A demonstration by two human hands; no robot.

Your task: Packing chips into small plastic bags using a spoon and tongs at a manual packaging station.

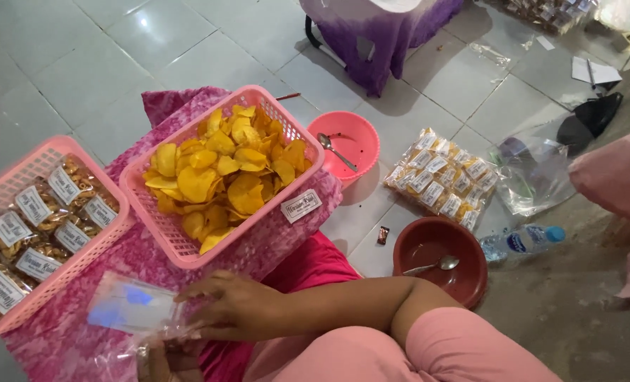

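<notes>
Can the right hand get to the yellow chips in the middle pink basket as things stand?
Probably yes. The right hand rests on a clear plastic bag just below the pink basket, whose open top shows the yellow chips uncovered. Nothing lies between; it would only need to let go of the bag.

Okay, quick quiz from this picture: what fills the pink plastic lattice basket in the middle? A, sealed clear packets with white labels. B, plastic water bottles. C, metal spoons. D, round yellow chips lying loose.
D: the middle pink plastic lattice basket is heaped with loose round yellow chips, while the labelled clear packets sit in the other pink basket to its left.
</notes>
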